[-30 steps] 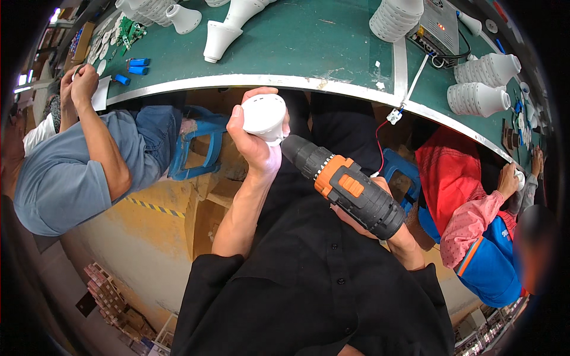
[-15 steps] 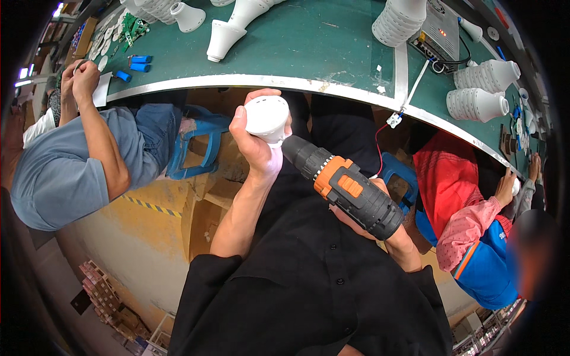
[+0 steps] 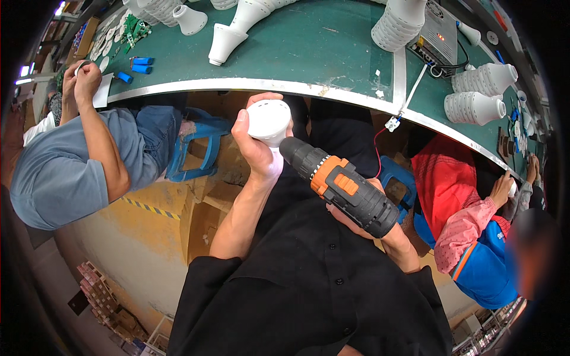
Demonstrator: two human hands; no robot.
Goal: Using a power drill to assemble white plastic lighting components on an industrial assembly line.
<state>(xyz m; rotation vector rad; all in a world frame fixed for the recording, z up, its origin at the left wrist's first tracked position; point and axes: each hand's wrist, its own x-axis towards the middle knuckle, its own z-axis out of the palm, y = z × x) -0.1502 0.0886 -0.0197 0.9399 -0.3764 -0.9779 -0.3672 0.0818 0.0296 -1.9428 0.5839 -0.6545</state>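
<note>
My left hand [image 3: 256, 146] is wrapped round a white cone-shaped plastic lamp housing [image 3: 269, 120], its wide end up, in front of the bench edge. In my right hand [image 3: 350, 218] is a black and orange cordless drill [image 3: 339, 185], gripped by a handle that its own body mostly hides. The drill's nose points up and left, at the narrow lower end of the housing. Whether the bit touches the housing is hidden behind the chuck. Light falls on my left wrist just below.
The green bench [image 3: 297, 56] carries stacked white housings [image 3: 399, 24], a metal power supply [image 3: 438, 38] with wires, and blue cylinders [image 3: 141, 64]. A person in blue-grey [image 3: 83, 160] sits at left, another in pink sleeves [image 3: 466, 231] at right. A red wire [image 3: 376, 148] hangs near my drill.
The drill and my right hand have shifted slightly left. The housing stays in my left hand at almost the same place.
</note>
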